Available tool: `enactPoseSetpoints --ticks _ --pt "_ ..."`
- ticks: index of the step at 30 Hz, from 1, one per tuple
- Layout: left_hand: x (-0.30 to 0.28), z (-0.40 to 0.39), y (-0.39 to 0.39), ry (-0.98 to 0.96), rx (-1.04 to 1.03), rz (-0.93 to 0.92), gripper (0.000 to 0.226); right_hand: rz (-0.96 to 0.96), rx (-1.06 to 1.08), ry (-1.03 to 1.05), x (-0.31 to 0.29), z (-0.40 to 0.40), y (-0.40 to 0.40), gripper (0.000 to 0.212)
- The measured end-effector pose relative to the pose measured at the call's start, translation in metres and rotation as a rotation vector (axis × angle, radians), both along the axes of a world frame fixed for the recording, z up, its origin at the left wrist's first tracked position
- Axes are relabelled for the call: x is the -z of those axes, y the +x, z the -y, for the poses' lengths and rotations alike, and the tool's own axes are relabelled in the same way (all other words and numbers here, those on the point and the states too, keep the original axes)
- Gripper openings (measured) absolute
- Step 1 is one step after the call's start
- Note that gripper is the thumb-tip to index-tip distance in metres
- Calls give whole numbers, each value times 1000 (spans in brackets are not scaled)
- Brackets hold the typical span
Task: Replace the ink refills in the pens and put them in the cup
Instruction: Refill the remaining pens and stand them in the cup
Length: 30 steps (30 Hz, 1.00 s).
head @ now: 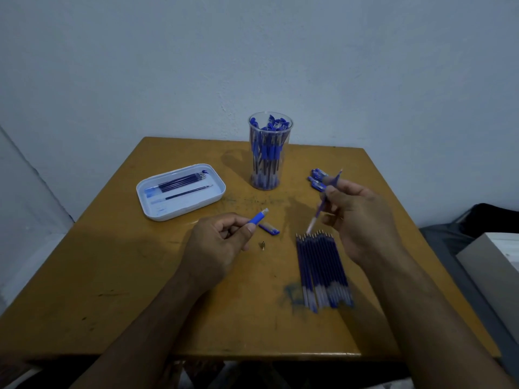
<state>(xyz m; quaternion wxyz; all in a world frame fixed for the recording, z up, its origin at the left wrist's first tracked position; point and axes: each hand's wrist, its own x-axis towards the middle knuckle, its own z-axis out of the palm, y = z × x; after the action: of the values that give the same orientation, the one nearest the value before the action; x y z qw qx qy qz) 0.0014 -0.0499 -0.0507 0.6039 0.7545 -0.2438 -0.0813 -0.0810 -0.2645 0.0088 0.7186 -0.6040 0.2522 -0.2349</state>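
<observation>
Head view looks down at a brown table (140, 276); two hands work over it. At about 12 o'clock stands a clear cup (270, 153) packed with blue pens, so many pens look done already. At 10 o'clock sits a white tray (216, 189) with a few thin refills (182, 183) lying in it; I think these are the old ones. At 5 o'clock a big row of new refills (323, 273) lies flat on the table, side by side; that is a lot, so there may be more work left. At 2 o'clock, just past the right hand, a small bunch of blue pens (318, 179) lies waiting.

Left hand (216, 248) is curled and pinches a blue pen barrel (257, 218) near its end. Right hand (362, 220) is curled too and pinches a thin refill (323, 204), which tilts with one end up and one end down. Between the hands a blue pen cap (269, 228) lies on the table; just below it lies a tiny gold tip piece (263, 245).

So this pen is open and in bits; it looks like the refill swap is midway. It must be put back together and dropped in the cup; then come the waiting pens.
</observation>
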Motion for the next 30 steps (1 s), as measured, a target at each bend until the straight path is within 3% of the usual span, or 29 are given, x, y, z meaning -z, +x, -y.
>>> enactPoseSetpoints --ticks 5,11,20,30 --pt "-2 2 -2 4 -2 -7 10 -400 -50 -441 7 16 -25 13" --pt "-4 4 -5 40 -6 13 8 -638 -47 -746 19 28 -51 7" --pt "-4 6 -6 70 0 30 9 -751 -85 -913 30 22 -56 15" --pt "-2 5 -5 95 12 50 9 -691 -115 -966 31 21 -61 25"
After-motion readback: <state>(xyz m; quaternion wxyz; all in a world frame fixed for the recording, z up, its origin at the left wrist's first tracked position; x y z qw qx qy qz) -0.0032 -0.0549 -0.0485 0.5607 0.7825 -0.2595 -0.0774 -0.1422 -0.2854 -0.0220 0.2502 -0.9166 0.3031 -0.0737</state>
